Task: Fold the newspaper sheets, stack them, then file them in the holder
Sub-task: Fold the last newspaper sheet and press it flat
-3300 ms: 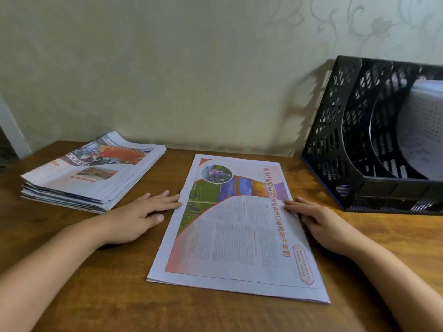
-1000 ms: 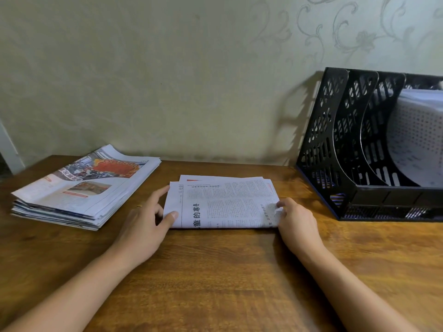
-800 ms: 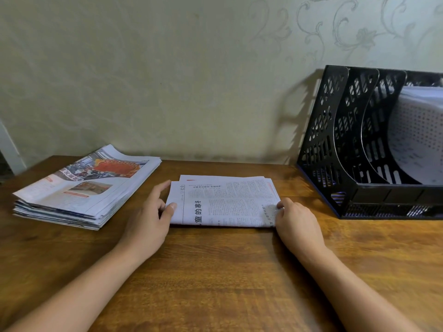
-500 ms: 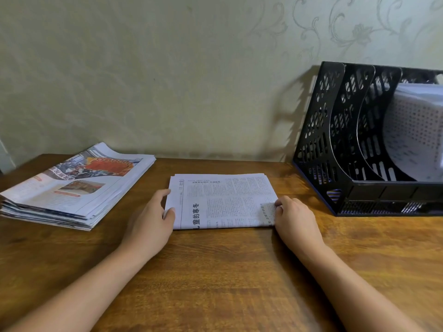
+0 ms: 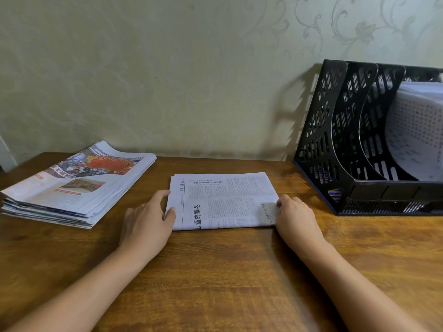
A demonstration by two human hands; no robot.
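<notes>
Pinching the folded sheet [image 5: 223,202] at both ends, left hand [image 5: 146,219] and right hand [image 5: 297,216] square it for the holder [image 5: 359,149].

A wooden table [image 5: 215,271] with a warm brown, streaky grain fills the lower half of the view, from 3 o'clock round to 9 o'clock. Behind it stands a wall [image 5: 167,80] covered with pale green-cream wallpaper. The paper looks almost plain toward 10 o'clock, and a raised pattern of curling stems and flowers [image 5: 359,27] shows toward 1 o'clock. The light is soft and throws a shadow on the wall near 2 o'clock. At 9 o'clock, a pale strip [image 5: 6,154] crosses the edge.
</notes>
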